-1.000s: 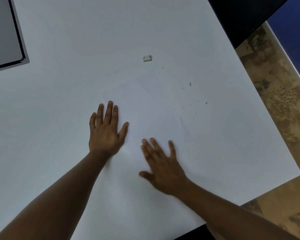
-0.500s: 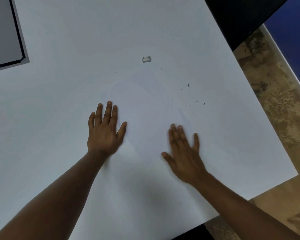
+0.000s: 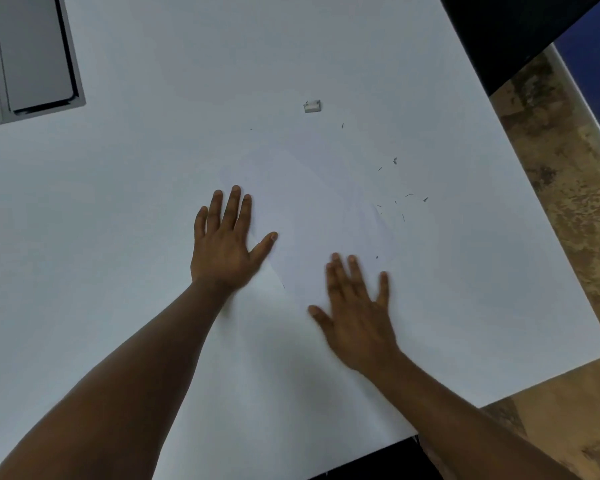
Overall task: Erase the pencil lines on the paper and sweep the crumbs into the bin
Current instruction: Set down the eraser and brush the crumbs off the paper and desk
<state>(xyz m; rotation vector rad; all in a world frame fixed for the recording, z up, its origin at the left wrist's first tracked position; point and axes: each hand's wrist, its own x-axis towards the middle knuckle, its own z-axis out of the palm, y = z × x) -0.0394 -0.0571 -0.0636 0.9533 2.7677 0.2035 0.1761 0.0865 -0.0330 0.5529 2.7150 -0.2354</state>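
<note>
Back toward the person, the right hand is sliding, flat with a loose grip, holding nothing. One left hand is pressing flat on the paper. One eraser is lying on the tabletop. About ten crumbs are lying scattered by the right hand.

A big white desk is seen from above, and most of the view is filled by it. A grey panel is set into its far left corner. On the right, a brown, blotchy floor is seen, with something blue beyond it.
</note>
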